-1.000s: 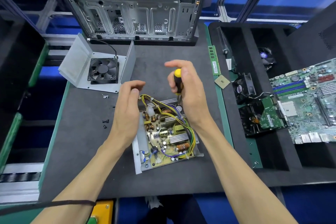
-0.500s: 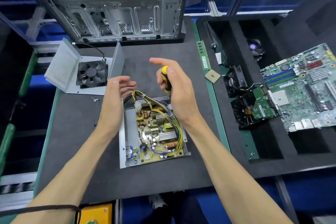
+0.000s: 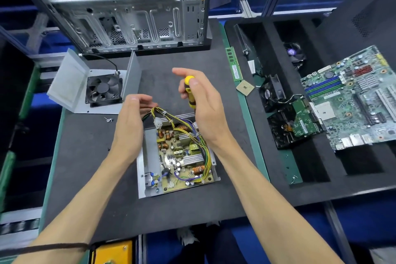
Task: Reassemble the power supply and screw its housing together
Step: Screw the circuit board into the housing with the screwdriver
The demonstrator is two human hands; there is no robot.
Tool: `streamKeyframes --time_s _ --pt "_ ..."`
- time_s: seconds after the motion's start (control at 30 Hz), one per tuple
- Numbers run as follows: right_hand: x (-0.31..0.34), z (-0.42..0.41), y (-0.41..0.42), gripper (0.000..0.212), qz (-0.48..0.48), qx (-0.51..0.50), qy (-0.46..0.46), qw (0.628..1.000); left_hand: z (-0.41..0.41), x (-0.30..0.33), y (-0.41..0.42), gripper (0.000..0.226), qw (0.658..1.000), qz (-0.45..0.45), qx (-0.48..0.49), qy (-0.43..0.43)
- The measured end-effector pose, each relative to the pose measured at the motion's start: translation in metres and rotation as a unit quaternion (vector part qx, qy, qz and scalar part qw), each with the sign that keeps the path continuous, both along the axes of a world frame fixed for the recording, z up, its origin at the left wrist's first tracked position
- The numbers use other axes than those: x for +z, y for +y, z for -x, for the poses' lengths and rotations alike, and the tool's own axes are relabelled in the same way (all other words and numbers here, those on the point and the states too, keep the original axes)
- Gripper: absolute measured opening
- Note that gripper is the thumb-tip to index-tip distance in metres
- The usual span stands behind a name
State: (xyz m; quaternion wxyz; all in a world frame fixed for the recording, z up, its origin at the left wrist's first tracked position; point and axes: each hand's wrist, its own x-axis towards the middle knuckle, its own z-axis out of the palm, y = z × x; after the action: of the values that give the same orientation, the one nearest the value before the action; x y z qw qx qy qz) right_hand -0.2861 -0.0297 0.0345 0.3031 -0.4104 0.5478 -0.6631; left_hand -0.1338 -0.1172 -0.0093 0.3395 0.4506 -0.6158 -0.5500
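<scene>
head view: the open power supply (image 3: 177, 156) lies at the centre of the frame on a dark mat (image 3: 85, 156), its metal tray holding a yellow board (image 3: 182, 156) with coils, heatsinks and a bundle of yellow and purple wires (image 3: 171, 117). the right hand (image 3: 205, 109) is just above the supply's upper right corner, fingers curled round a screwdriver (image 3: 189, 92) with a yellow and black handle held upright, forefinger stretched out to the left; its tip is hidden behind the hand. the left hand (image 3: 130, 118) is at the supply's upper left corner, fingers bent over the near end of the wire bundle; whether it pinches the wires i cannot tell. to the upper left lies the housing cover (image 3: 70, 83) with its fan (image 3: 104, 90) facing up, and a loose screw (image 3: 108, 119) sits on the mat just below it. a bare pc case (image 3: 128, 17) stands at the top. at right, a black foam tray (image 3: 321, 167) holds a motherboard (image 3: 353, 96); a ram stick (image 3: 234, 64) and a cpu (image 3: 245, 87) lie on the green strip beside it.
</scene>
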Motion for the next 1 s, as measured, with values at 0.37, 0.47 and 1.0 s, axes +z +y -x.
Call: streamKeyframes --time_s 0.37,0.47,1.0 --pt "-0.0019 -0.0021 0.0002 0.026 -0.001 -0.036 0.019 0.999 -0.0014 0.0082 0.0063 0.039 0.998 0.024 -0.006 -0.058" --pt "0.0006 -0.0054 -0.0014 0.019 -0.010 -0.045 0.018 0.999 -0.0017 0.0071 0.0060 0.040 0.998 0.026 -0.009 -0.055" --pt "0.0005 -0.0055 -0.0016 0.010 -0.005 -0.041 0.017 0.999 -0.0018 0.0060 0.0044 0.046 0.997 0.036 -0.009 -0.074"
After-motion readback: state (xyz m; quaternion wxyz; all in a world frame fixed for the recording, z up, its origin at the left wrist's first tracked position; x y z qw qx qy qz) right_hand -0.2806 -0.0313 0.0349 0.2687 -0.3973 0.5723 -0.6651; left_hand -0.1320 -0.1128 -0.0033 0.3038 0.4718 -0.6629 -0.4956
